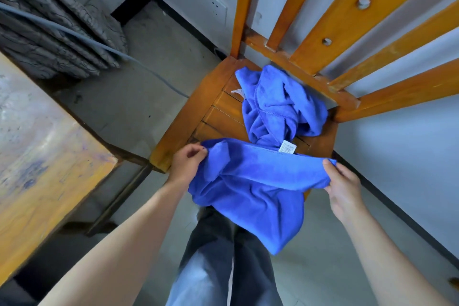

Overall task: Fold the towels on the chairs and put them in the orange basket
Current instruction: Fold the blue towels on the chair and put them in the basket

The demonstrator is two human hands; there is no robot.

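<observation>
- Left hand (187, 163): grasps one upper corner of a blue towel (250, 189), fingers curled round the cloth's edge.
- Right hand (341, 185): pinches the opposite upper corner of the same towel, thumb on top of the hem.
- Blue towel: stretched between the two hands along its top edge, in front of the chair; the lower part hangs loose and creased over the person's jeans (223, 263). A white label (287, 147) sits on the top edge near its middle.
- Second blue towel (280, 104): lies crumpled in a heap on the seat, toward the backrest, with a small white tag (238, 92) showing at its left side.
- Wooden chair (198, 107): orange-brown, slatted seat and slatted back, standing against a pale wall.
- Wooden table (42, 156): worn, paint-stained top, at the left edge of the view.
- Grey patterned curtain (49, 32): hangs at upper left, with a grey cable (99, 45) running across it down to the floor.
</observation>
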